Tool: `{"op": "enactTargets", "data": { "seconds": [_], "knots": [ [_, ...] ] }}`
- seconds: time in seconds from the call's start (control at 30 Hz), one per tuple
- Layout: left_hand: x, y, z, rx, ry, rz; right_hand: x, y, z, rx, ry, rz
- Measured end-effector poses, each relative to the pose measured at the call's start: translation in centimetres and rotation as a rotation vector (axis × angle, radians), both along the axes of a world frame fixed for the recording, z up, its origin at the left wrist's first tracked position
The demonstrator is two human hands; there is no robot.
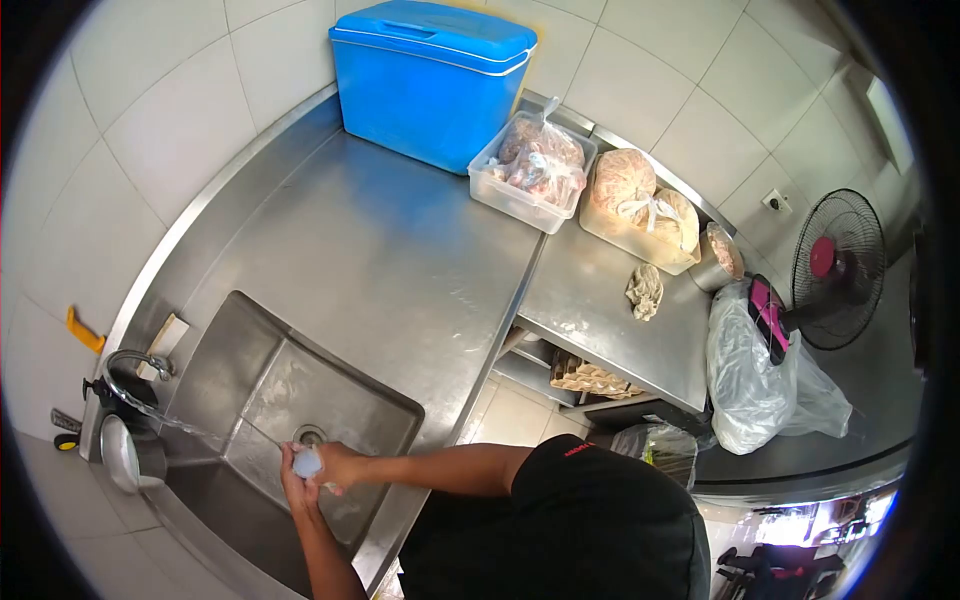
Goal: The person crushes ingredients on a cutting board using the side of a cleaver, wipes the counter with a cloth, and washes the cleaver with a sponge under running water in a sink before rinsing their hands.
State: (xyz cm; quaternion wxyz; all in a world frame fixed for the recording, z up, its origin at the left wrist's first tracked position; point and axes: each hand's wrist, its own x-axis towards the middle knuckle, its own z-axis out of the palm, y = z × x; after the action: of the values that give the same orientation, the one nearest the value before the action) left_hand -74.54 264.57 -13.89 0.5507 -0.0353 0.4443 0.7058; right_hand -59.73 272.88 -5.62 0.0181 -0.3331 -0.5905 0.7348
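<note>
Over the sink (pixel 295 395), near its drain, my two hands are close together around a small pale, whitish-blue rounded thing (pixel 307 463). Its exact kind is too small to tell. My left hand (pixel 293 482) comes up from the bottom and its fingers are closed against one side. From the right, my right hand (pixel 340 468) is bent around the other side, with some fingers hidden. A stream of water (pixel 190 427) shoots from the curved faucet (pixel 125 372) toward my hands.
A metal pot (pixel 135 460) stands beside the faucet. At the back are a blue cooler (pixel 430 95) and a plastic tub (pixel 520 205) of bagged food. Another tub (pixel 640 245), a crumpled cloth (pixel 645 292), plastic bags (pixel 755 380) and a fan (pixel 838 268) are to the right.
</note>
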Motion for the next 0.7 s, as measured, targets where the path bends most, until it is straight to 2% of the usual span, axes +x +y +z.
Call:
{"op": "enactTargets", "data": {
  "seconds": [0.13,0.17,0.2,0.27,0.3,0.33,0.4,0.43,0.5,0.53,0.6,0.63,0.7],
  "knots": [
    [0.3,1.1,1.5,-0.056,0.0,0.055,0.6,2.5,1.2,0.036,0.05,0.109],
    [0.3,0.9,1.8,-0.092,0.042,0.064,1.0,3.6,1.7,0.09,0.096,0.204],
    [0.0,0.6,1.9,-0.055,0.03,-0.027,1.1,4.0,2.2,0.136,0.146,0.311],
    [-0.5,0.7,0.5,-0.052,0.015,-0.126,0.7,5.1,-3.8,0.469,0.251,0.302],
    [1.4,1.1,4.0,-0.176,0.124,-0.059,1.5,5.6,-3.0,0.198,0.178,0.217],
    [0.5,-0.1,1.0,-0.043,0.143,-0.116,2.5,6.1,-2.1,0.167,0.176,0.103],
    [2.3,-0.6,4.9,-0.136,0.202,-0.051,2.5,6.9,-5.4,-0.167,0.175,-0.082],
    [2.2,-0.8,5.3,-0.133,0.26,-0.11,2.5,6.7,-3.8,-0.126,-0.043,-0.163],
    [2.9,-0.7,7.0,-0.258,0.412,-0.137,0.9,7.0,-7.7,-0.513,0.077,-0.274],
    [3.2,-0.6,7.2,-0.278,0.405,-0.107,-0.2,6.1,-7.8,-0.527,0.065,-0.242],
    [3.8,-0.3,7.2,-0.318,0.479,-0.254,-1.7,4.5,-7.6,-0.67,0.2,-0.275],
    [4.0,-0.3,6.7,-0.315,0.47,-0.247,-2.3,3.7,-7.3,-0.666,0.19,-0.27],
    [3.7,-0.3,6.0,-0.361,0.783,-0.528,-4.1,2.3,-6.3,-0.292,0.137,-0.158]
  ]
}}
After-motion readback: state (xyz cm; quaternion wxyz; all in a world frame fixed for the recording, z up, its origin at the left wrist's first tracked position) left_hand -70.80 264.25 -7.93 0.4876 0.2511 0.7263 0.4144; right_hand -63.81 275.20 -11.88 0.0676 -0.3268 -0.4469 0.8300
